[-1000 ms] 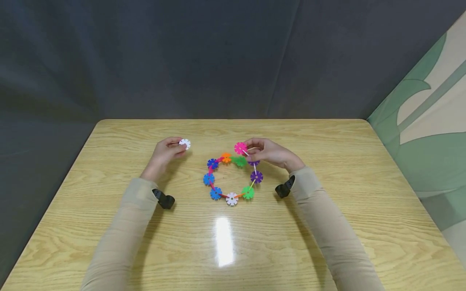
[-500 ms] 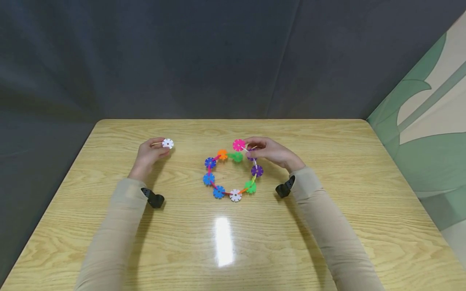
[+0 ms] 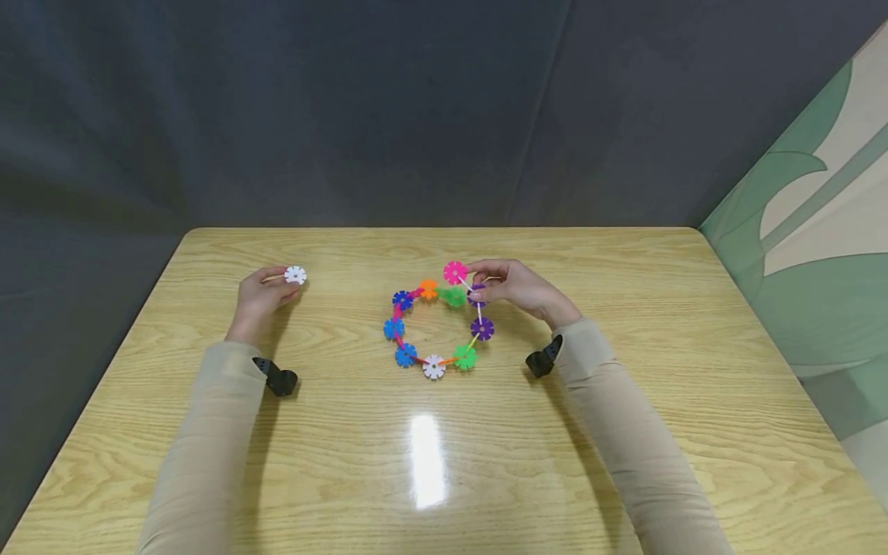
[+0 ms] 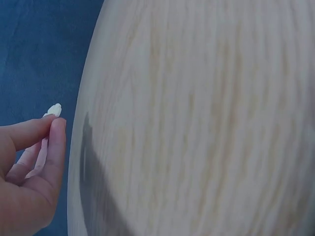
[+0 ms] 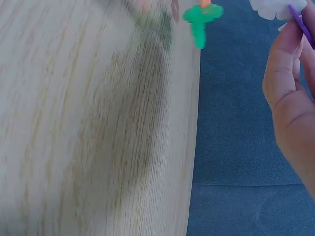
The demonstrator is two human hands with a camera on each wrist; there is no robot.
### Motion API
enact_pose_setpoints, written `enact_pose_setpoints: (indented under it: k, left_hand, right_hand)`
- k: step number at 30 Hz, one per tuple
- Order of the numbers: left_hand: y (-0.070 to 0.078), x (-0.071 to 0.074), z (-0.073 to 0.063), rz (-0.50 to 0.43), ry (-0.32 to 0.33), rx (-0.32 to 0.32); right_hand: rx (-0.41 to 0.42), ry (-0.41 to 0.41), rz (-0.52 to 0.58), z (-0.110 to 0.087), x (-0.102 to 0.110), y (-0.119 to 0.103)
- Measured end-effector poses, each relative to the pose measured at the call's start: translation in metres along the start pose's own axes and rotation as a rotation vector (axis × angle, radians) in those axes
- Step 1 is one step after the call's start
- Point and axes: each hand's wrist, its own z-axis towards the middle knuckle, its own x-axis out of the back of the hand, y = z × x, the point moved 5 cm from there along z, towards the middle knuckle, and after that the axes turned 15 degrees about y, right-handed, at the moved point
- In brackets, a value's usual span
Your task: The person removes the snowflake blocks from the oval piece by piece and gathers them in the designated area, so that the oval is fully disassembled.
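Here, 2 hands (image 3: 260,299) (image 3: 522,293) pinch round notched discs (image 3: 295,275) (image 5: 301,25), probably plastic.

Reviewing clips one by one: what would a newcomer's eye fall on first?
Probably the bright ring-shaped chain of discs near the middle of the wooden table. At its far right, the right hand pinches a purple disc, a pink disc close by. Off to the left, the left hand holds a white disc apart from the chain.
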Motion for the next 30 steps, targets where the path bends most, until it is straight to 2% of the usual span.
enact_pose_setpoints:
  k: [4, 9, 14, 18, 25, 30]
  left_hand:
    - [0.0, 0.007, 0.001, 0.023, 0.023, -0.03]
    - [-0.004, 0.013, 0.004, 0.128, 0.048, -0.078]
    - [-0.009, 0.016, 0.009, 0.219, 0.038, -0.087]
    - [-0.012, 0.017, 0.01, 0.255, 0.018, -0.082]
    - [-0.011, 0.021, 0.01, 0.316, 0.056, -0.116]
    - [-0.007, 0.017, 0.011, 0.349, 0.068, -0.133]
  right_hand:
    - [0.002, 0.005, -0.016, 0.0, 0.001, 0.0]
    - [-0.004, 0.024, -0.037, 0.0, 0.002, 0.001]
    - [0.001, 0.023, -0.035, 0.0, 0.002, 0.002]
    - [0.0, 0.013, -0.03, 0.0, 0.002, 0.002]
    - [-0.011, 0.008, -0.041, 0.0, 0.001, 0.003]
    - [0.0, 0.007, -0.059, 0.005, 0.003, 0.005]
